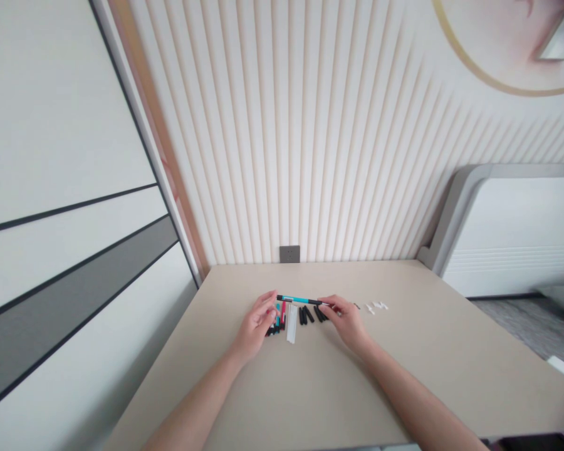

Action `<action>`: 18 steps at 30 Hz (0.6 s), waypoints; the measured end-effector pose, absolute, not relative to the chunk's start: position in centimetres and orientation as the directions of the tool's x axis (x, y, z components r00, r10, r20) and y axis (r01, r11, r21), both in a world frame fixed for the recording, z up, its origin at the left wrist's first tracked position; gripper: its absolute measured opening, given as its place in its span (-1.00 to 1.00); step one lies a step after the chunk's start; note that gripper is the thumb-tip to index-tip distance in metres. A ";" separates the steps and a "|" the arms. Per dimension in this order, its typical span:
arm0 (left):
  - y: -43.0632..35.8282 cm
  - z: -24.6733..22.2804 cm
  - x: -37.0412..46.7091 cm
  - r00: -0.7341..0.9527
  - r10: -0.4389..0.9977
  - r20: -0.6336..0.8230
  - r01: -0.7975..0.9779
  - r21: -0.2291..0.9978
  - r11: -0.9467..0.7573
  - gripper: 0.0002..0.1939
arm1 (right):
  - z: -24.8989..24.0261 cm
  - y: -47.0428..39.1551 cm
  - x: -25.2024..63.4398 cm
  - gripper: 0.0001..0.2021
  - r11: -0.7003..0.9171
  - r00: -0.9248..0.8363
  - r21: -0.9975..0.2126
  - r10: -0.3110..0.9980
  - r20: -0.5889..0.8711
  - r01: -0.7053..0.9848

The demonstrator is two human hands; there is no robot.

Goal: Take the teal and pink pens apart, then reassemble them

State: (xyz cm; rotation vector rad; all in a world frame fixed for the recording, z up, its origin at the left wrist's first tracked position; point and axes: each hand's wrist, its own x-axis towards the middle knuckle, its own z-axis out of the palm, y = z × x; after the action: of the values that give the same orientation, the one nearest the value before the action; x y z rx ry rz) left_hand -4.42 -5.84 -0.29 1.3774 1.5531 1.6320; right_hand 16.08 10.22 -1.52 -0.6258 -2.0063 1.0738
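Note:
A blue marker pen with black ends is held level just above the table, spanning the gap between my hands. My right hand pinches its right end between thumb and fingers. The fingertips of my left hand are closed in at its black left end, with the thumb lower down. Under and beside my left hand lie several pen pieces, among them a red one and a blue one. White sticks lie side by side between my hands. Short black tubes lie nearer my right hand, which partly covers some.
Several small white pieces are scattered right of my right hand on the beige table. A ribbed wall with a dark socket stands behind. A white panelled cabinet borders the left side; a grey-white headboard is at the right.

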 end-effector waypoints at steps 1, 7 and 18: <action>-5.9 -0.3 -4.4 -0.362 0.877 0.317 0.280 0.934 -0.222 -0.53 | -1.5 10.2 16.2 -0.65 0.531 -0.595 -0.845 0.702 0.391 0.071; -5.7 -0.5 -4.2 -0.396 0.869 0.297 0.272 0.942 -0.198 -0.43 | -0.9 9.9 16.3 -0.67 0.559 -0.622 -0.823 0.679 0.389 0.095; -5.8 0.0 -4.0 -0.399 0.860 0.320 0.276 0.936 -0.220 -0.51 | 0.0 9.2 16.3 -0.69 0.574 -0.576 -0.814 0.696 0.428 0.088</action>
State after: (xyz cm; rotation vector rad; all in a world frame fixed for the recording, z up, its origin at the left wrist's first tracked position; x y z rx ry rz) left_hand -4.04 -5.82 0.03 1.3479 1.5764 1.6580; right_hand 16.34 9.24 -0.04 -0.6258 -2.0269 0.9931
